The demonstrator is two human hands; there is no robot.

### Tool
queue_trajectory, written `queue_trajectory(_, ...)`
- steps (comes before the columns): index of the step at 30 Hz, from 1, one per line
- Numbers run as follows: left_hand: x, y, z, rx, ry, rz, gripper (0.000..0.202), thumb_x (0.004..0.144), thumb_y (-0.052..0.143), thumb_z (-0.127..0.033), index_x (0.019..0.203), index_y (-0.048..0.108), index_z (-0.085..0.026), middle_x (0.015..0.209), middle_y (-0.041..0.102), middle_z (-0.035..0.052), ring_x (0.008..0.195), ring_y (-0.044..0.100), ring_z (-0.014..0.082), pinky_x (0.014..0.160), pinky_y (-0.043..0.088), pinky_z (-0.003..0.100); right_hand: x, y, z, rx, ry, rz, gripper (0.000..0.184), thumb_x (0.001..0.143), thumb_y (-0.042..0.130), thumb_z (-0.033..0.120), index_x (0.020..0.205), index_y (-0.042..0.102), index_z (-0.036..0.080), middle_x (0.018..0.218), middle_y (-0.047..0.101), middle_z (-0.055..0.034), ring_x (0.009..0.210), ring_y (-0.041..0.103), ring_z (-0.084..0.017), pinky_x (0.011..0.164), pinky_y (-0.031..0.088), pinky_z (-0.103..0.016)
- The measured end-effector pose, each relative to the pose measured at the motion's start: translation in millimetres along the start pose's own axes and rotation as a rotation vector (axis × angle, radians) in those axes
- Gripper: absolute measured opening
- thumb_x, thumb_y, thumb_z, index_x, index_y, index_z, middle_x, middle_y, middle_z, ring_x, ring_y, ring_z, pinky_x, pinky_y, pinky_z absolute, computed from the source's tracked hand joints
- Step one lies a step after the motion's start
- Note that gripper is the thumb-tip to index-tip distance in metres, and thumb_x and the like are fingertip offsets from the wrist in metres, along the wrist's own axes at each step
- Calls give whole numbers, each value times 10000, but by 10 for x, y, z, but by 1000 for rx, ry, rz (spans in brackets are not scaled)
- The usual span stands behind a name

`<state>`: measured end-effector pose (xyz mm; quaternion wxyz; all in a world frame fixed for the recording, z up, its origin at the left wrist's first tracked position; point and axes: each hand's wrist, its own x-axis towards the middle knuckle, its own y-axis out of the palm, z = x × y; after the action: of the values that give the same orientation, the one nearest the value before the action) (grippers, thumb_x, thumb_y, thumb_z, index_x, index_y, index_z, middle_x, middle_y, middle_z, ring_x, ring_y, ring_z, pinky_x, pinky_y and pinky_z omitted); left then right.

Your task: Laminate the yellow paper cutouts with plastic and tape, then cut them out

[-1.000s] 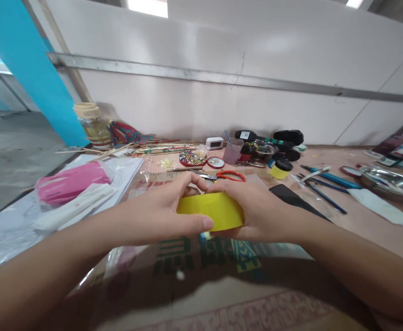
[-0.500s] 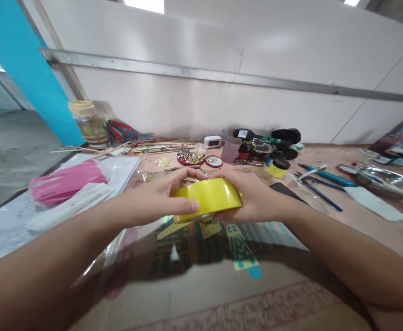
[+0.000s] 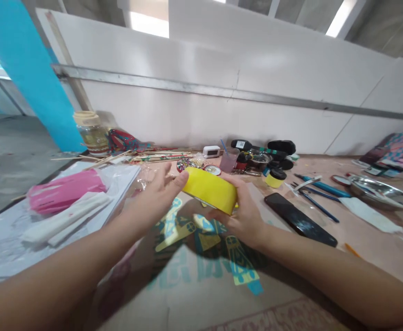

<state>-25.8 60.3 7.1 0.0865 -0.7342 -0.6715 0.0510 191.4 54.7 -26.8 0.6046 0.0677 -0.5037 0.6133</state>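
A wide roll of glossy yellow tape (image 3: 211, 188) is held up, tilted, over the work surface. My right hand (image 3: 248, 211) grips its right end, with the thumb below and fingers behind. At the roll's left end is my left hand (image 3: 158, 191), its fingers spread and the thumb at the tape's upper edge; whether it touches is hard to tell. Underneath lies brown cardboard (image 3: 146, 305) with green print. Several small yellow and blue cut-outs, such as a patterned tower-like piece (image 3: 241, 262), rest there, partly in shadow.
Left, a pink packet (image 3: 66, 191) and folded white tissue (image 3: 70, 214) lie on plastic-covered paper. A black phone (image 3: 300, 218) is at right, near pens and a metal bowl (image 3: 388, 193). Behind stand a jar (image 3: 93, 133), a sequin dish (image 3: 184, 164), a cup (image 3: 228, 160) and a paint pot (image 3: 275, 178).
My left hand has loosened from the roll and its fingers have spread. The roll has tilted, its right end lower. The view has shifted, showing more of the phone.
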Motion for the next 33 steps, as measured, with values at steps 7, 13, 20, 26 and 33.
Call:
queue_trajectory(7,1,104,41,-378,-181,199,453,926,569,-566,1121,725,-188,1074,785,122,978,731,283,877,571,399,-135,13,219,280,120,319,619,999,538,506,1516,340,229,1337,617,-165,1224,616,-308,1047,496,-512)
queue_trajectory(13,-189,64,-136,-138,44,171,385,885,634,-525,1148,743,-266,1229,750,57,1252,617,304,1009,519,376,-137,79,343,240,211,465,677,776,780,602,1270,578,185,1212,682,-161,1083,653,-352,926,548,-527)
queue_trajectory(20,-229,184,-30,-310,14,297,382,942,555,-519,1149,741,-257,1207,754,52,1206,645,281,1031,503,364,-171,172,165,242,179,359,406,848,719,507,1081,628,187,1076,712,-125,970,677,-286,863,568,-446)
queue_trajectory(26,-215,234,76,-221,47,351,475,938,562,-580,1180,716,-202,1146,755,107,1056,687,300,868,561,384,-188,210,163,300,263,390,408,803,749,437,1082,605,176,996,724,-102,861,689,-250,772,580,-392)
queue_trajectory(33,-270,274,222,0,240,357,447,912,660,-419,1311,584,-231,1272,683,93,1193,613,304,995,501,419,-144,186,223,452,328,335,222,773,686,247,971,604,191,932,706,-60,805,675,-209,713,583,-341)
